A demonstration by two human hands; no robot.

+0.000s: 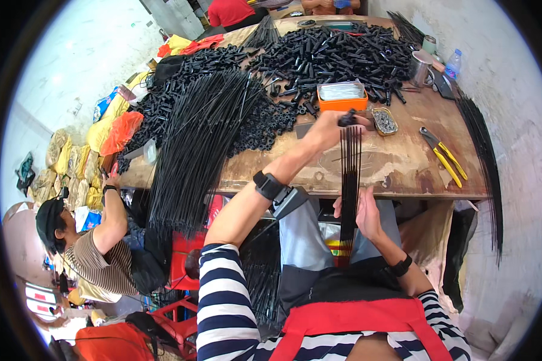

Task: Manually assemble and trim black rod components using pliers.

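Note:
My left hand point(330, 131) reaches over the table's front edge with its fingers closed on a small black fitting point(347, 118). Directly below it stretches a bundle of thin black rods point(350, 180), its far ends close to that hand. My right hand point(367, 213) is wrapped around the bundle from the right, and fingertips show on its left side. The rods' near ends come down over my lap. Just beyond my left hand sits an orange box point(342, 102) with pale strips in it. A small clear tray point(384, 121) of tiny metal pieces lies to its right.
Heaps of black tubular parts point(337, 57) cover the wooden table point(403, 162). A large sheaf of black rods point(193, 144) overhangs its left edge. Yellow-handled pliers point(443, 155), a metal mug point(420, 67) and more rods point(482, 156) are right. A co-worker point(99, 246) works at left.

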